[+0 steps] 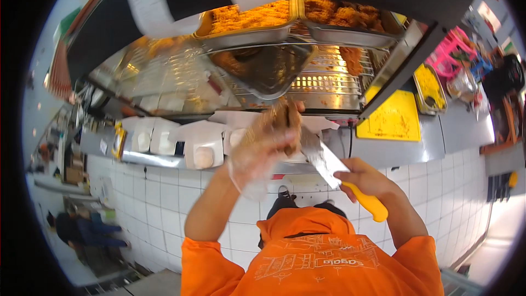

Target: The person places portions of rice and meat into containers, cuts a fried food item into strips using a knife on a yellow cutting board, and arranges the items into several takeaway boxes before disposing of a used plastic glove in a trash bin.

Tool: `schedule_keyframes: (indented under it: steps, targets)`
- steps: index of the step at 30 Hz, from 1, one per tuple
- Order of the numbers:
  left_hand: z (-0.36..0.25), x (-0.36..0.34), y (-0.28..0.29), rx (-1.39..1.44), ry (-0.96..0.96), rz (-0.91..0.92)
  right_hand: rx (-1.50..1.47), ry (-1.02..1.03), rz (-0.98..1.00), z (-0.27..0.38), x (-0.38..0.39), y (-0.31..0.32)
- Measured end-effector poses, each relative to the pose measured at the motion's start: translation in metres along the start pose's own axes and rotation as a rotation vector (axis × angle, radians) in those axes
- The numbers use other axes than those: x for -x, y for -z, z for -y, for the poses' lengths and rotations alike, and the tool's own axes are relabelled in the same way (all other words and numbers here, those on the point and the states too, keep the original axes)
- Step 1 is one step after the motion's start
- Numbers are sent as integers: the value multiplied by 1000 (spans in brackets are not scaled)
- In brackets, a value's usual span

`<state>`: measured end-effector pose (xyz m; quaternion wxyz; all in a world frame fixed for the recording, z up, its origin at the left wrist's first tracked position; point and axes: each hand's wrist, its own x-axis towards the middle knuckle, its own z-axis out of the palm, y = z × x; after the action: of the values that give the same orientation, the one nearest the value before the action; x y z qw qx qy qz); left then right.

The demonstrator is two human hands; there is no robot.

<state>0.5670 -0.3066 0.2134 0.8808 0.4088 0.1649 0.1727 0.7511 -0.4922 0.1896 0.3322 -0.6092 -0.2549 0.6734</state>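
Note:
My left hand [268, 140], in a clear plastic glove, is raised in front of the warming cabinet and closed on a brown piece of fried food [289, 114]; the hand is blurred. My right hand [364, 178] grips the yellow handle [370, 203] of a knife. Its wide steel blade [320, 159] points up and left, just beside and under the gloved hand. Both forearms come out of orange sleeves.
Metal trays of fried food [249, 16] [342, 13] sit over a wire rack [323, 82] in the cabinet. Open white takeaway boxes [203, 142] line the steel counter. A yellow cutting board [392, 118] lies at right. Another person [82, 230] stands at lower left.

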Motion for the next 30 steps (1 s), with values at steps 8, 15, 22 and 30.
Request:
schedule_keyframes:
  steps: [8,15,22,30]
  targets:
    - [139,-73,-69,54,419,265,-386,-6,-190,-151,82,36]
    - [263,-281,-128,-1255,-264,130,-494,14,-680,-242,115,140]
    - [327,-373,-141,-1979,-95,-105,-241,131,-565,-229,104,276]
    - [312,-365,-145,-1815,63,-116,793,158,-769,-225,30,358]
